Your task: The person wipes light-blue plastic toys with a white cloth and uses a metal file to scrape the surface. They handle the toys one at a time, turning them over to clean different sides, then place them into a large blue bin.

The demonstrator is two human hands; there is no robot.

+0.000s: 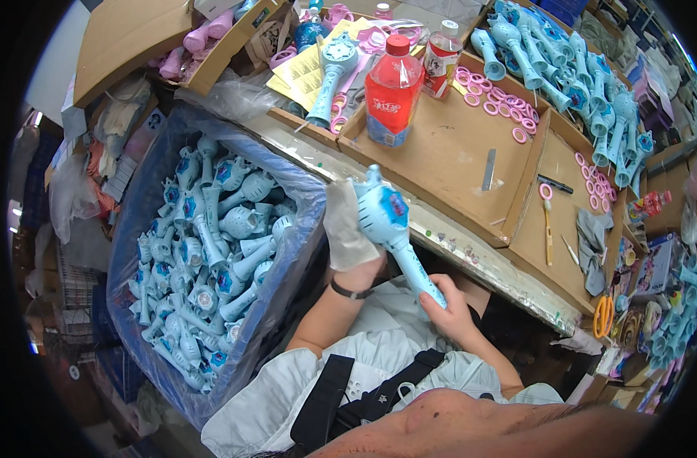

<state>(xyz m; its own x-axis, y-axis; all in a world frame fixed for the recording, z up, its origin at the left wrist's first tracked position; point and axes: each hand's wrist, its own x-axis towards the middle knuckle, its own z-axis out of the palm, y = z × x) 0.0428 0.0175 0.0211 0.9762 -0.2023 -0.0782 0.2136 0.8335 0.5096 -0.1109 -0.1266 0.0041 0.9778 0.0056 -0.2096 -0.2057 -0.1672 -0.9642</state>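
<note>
A light-blue plastic toy wand with a dark blue and red ornament on its round head is held over my lap, between both hands. My left hand, in a pale cloth glove, is at the wand's head; its fingers are mostly hidden behind it. My right hand, bare, grips the lower end of the handle. To the left, a blue bin lined with clear plastic holds a heap of similar wands. Another wand lies on yellow sheets beyond the table's near edge.
Cardboard trays on the table hold a red drink bottle, a second bottle, pink rings, a metal strip, a black marker and a grey cloth. Orange-handled scissors are at the right edge. More blue parts are piled behind.
</note>
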